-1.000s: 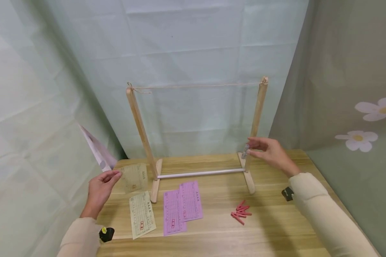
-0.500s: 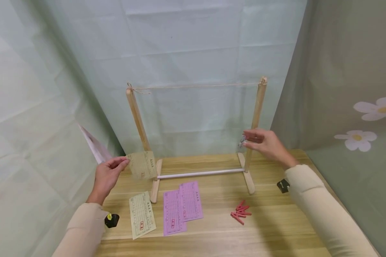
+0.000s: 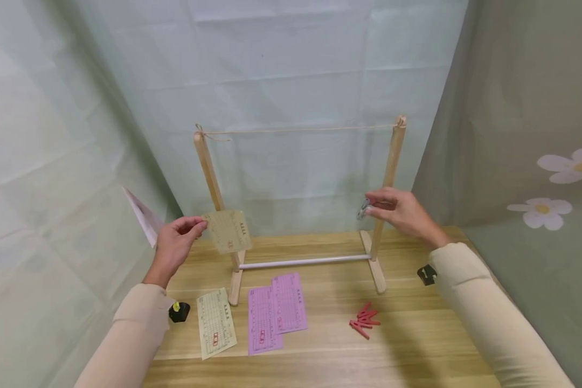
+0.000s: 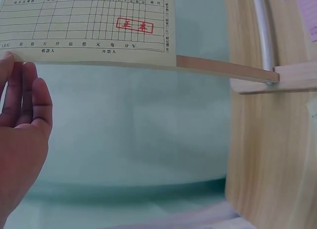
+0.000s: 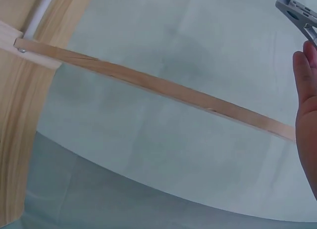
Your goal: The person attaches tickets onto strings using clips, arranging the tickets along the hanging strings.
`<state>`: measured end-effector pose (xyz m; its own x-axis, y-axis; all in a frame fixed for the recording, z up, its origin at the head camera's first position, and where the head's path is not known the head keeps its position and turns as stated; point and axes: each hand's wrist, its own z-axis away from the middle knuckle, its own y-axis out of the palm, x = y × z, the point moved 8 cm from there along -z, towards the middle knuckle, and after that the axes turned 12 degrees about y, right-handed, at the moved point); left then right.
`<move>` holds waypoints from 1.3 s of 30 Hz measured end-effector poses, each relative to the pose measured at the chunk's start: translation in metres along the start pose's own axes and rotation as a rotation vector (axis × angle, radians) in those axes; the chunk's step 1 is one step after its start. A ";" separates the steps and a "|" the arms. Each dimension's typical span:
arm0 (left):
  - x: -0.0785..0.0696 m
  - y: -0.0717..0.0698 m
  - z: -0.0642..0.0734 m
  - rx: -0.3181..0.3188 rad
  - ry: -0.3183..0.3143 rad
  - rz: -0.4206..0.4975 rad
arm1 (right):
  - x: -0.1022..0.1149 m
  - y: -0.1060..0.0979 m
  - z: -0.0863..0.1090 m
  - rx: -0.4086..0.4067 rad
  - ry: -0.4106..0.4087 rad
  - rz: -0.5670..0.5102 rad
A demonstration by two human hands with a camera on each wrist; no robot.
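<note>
Left hand [image 3: 174, 245] raised above the table's [image 3: 417, 345] left edge, forearm angled up from lower left; thumb and fingers pinch one corner of a yellow slip [image 3: 229, 230], which hangs in air just in front of the rack's left post [image 3: 212, 178], well below the string [image 3: 300, 129]. Left wrist view: slip [image 4: 89, 28] print-side to camera, fingers [image 4: 22, 98] nearly straight along its edge. Right hand [image 3: 400, 212] at mid-height of the right post [image 3: 389, 178], forearm reaching in from lower right, fingertips pinching a grey clip [image 3: 364, 208]; clip [image 5: 299, 14] pokes past the fingers. Open air between the posts, under the string. On the table: another yellow slip [image 3: 215, 322], two purple slips [image 3: 276, 311], red clips [image 3: 364, 320], apart from both hands.
</note>
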<state>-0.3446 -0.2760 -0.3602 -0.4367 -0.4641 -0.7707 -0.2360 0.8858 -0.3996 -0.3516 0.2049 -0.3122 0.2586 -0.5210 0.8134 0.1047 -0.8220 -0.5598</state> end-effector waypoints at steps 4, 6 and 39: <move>-0.008 0.002 -0.008 0.014 0.001 -0.020 | 0.007 -0.002 -0.002 -0.022 -0.018 0.015; -0.011 0.002 -0.011 0.022 -0.007 -0.030 | 0.010 -0.003 -0.004 -0.033 -0.024 0.020; -0.070 0.000 -0.062 0.040 0.098 0.022 | 0.106 0.005 -0.046 -0.027 -0.074 0.033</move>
<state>-0.3680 -0.2440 -0.2753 -0.5250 -0.4415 -0.7276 -0.1920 0.8943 -0.4041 -0.3680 0.1352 -0.2214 0.3322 -0.5305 0.7799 0.0688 -0.8110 -0.5810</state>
